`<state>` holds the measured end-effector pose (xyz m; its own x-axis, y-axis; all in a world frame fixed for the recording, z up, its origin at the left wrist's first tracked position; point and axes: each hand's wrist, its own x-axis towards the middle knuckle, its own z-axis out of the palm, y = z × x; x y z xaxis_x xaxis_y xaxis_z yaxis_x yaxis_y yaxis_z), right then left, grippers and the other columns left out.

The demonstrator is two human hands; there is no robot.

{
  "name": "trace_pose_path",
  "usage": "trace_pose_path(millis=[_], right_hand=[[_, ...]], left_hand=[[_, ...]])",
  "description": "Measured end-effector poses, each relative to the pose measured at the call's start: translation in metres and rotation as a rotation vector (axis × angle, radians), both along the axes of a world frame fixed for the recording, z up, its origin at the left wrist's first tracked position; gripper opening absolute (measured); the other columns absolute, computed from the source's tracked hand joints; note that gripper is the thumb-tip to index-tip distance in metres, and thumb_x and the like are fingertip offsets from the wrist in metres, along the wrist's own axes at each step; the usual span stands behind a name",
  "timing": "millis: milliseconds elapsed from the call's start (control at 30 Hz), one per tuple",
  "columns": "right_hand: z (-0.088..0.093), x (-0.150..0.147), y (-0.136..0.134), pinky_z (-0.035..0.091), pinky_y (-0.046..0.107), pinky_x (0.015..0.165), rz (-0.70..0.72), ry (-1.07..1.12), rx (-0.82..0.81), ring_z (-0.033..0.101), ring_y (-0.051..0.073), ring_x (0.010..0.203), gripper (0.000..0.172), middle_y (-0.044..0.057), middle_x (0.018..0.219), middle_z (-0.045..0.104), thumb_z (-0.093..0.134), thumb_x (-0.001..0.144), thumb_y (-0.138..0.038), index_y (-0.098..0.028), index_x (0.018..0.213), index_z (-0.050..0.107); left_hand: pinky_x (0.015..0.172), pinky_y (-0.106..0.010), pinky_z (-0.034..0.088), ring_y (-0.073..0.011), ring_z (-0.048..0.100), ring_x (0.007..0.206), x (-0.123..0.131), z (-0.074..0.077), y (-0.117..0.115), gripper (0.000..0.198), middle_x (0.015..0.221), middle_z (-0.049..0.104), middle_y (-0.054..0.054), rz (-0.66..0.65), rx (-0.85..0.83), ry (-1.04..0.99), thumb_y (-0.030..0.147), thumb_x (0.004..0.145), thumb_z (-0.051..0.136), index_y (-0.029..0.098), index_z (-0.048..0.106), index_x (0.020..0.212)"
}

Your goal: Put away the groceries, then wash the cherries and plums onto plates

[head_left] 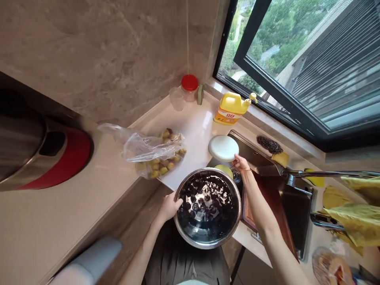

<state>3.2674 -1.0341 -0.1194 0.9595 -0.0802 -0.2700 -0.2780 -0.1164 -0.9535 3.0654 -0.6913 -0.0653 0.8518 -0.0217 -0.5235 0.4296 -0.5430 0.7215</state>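
Observation:
A round metal bowl [237,213] with dark round pieces in dark liquid is held in front of my body. My left hand [171,206] grips its left rim, thumb over the edge. Beyond the bowl, my right hand [241,163] pinches the edge of a white round plate [223,148], which is over the near left corner of the sink [252,158]. A yellow-green round thing [224,170] shows partly between bowl and plate. To the left, a clear plastic bag [148,148] of small yellow-brown fruits lies on the counter [196,130].
A yellow soap bottle [228,109], a red-lidded jar [189,88] and a clear cup [177,99] stand at the back. A wooden board [270,206] lies across the sink, near the faucet [292,176]. Yellow cloths [347,206] hang right. A red-and-steel appliance [68,154] stands left.

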Motion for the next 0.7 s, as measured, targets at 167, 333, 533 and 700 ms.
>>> trace_pose_path(millis=[167,333,533,700], right_hand=[[0.001,-0.006,-0.009,0.042,0.023,0.045,-0.087,0.081,0.179,0.048,0.009,0.048,0.046,-0.003,0.060,0.058,0.076,0.056,-0.059,-0.019,0.071,0.058],[0.031,-0.002,-0.002,0.043,0.022,0.053,-0.040,-0.045,0.128,0.051,0.009,0.057,0.039,-0.003,0.068,0.061,0.076,0.064,-0.053,-0.019,0.077,0.062],[0.038,0.018,0.046,0.042,0.040,0.090,0.666,-0.575,-0.780,0.057,0.023,0.100,0.020,0.007,0.104,0.070,0.056,0.089,-0.034,-0.022,0.097,0.070],[0.032,0.027,0.064,0.039,0.043,0.098,1.092,-0.551,-1.034,0.050,0.026,0.116,0.034,0.009,0.128,0.061,0.050,0.088,-0.017,-0.021,0.119,0.064]], left_hand=[[0.061,-0.023,0.034,-0.0136,0.049,0.061,0.000,-0.001,0.000,0.014,0.065,0.058,0.001,0.004,0.033,0.004,0.018,0.072,0.044,0.017,0.057,0.078],[0.058,-0.023,0.031,-0.0125,0.046,0.057,0.001,-0.002,-0.005,0.013,0.061,0.054,0.002,0.034,0.080,-0.013,0.019,0.073,0.045,0.018,0.058,0.075],[0.065,-0.023,0.037,-0.0146,0.055,0.069,0.015,0.000,-0.013,0.023,0.075,0.064,-0.001,0.149,0.051,-0.092,0.019,0.078,0.043,0.018,0.063,0.089],[0.066,-0.024,0.040,-0.0165,0.058,0.071,0.023,0.004,-0.014,0.027,0.081,0.068,-0.003,0.111,0.078,-0.082,0.020,0.077,0.044,0.017,0.066,0.092]])
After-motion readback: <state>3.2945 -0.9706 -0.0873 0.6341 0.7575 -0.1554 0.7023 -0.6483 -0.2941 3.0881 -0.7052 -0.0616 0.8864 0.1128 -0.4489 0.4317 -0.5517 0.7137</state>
